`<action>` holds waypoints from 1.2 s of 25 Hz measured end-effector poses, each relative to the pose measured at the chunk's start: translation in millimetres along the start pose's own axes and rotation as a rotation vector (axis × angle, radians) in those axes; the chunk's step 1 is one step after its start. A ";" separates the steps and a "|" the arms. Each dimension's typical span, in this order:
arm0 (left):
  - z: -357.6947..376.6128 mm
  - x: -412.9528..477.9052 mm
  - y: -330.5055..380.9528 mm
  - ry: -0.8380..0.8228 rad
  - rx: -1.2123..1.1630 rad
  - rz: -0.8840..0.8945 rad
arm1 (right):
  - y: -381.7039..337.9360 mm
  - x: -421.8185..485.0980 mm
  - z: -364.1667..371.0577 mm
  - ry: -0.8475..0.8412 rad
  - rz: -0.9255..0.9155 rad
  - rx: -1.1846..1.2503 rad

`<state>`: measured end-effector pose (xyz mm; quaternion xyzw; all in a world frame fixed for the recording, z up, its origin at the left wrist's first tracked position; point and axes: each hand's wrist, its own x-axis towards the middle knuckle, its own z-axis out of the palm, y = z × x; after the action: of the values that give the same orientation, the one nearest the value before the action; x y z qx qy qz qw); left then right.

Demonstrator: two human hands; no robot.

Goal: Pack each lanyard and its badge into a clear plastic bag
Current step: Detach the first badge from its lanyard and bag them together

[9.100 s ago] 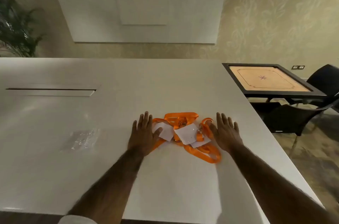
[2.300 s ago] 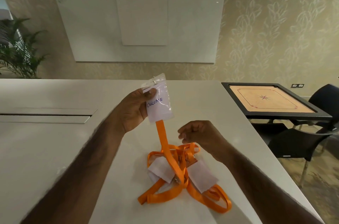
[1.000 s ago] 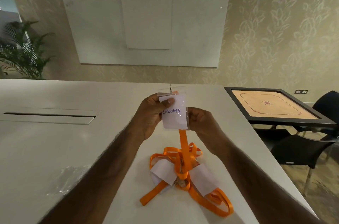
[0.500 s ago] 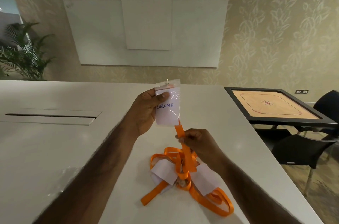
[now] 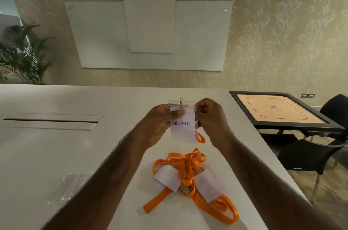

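Observation:
Above the white table (image 5: 56, 154) I hold up a badge (image 5: 182, 126), a clear sleeve with a white card that reads CHROME and a metal clip on top. My left hand (image 5: 160, 124) pinches its upper left side, thumb on the front. My right hand (image 5: 209, 116) is curled at the badge's right edge, gripping its orange lanyard (image 5: 200, 136), of which a short loop shows behind the card. A pile of orange lanyards with white badges (image 5: 188, 179) lies on the table below my hands. Clear plastic bags (image 5: 69, 186) lie flat at the left.
A long slot cover (image 5: 50, 121) is set into the table at the left. A carrom board (image 5: 278, 111) stands to the right of the table, with black chairs (image 5: 316, 154) beside it. A potted plant (image 5: 24, 56) is at the far left, whiteboards (image 5: 148, 31) on the wall.
My right hand rose from the strap below the badge to the badge's right edge, gathering the lanyard up. The strap no longer hangs down into the pile.

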<state>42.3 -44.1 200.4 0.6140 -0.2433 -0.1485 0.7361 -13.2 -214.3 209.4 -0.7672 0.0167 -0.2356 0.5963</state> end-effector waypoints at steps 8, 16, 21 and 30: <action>-3.4 6.3 -6.4 0.127 0.014 0.027 | 8.3 1.2 -10.0 -0.210 -0.001 0.187; -5.9 5.7 0.9 0.168 -0.122 0.117 | 36.7 -23.7 -11.7 -0.372 0.044 0.037; -4.1 -0.4 0.3 0.080 -0.117 0.145 | 40.2 -27.3 -9.4 -0.281 0.053 -0.096; 7.6 -8.8 -3.9 0.055 -0.083 0.076 | 2.9 -12.2 -7.0 -0.142 -0.045 -0.024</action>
<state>31.2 -46.6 196.0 0.5771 -0.2399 -0.1135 0.7724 -25.9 -217.7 203.8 -0.7893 -0.0398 -0.1938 0.5813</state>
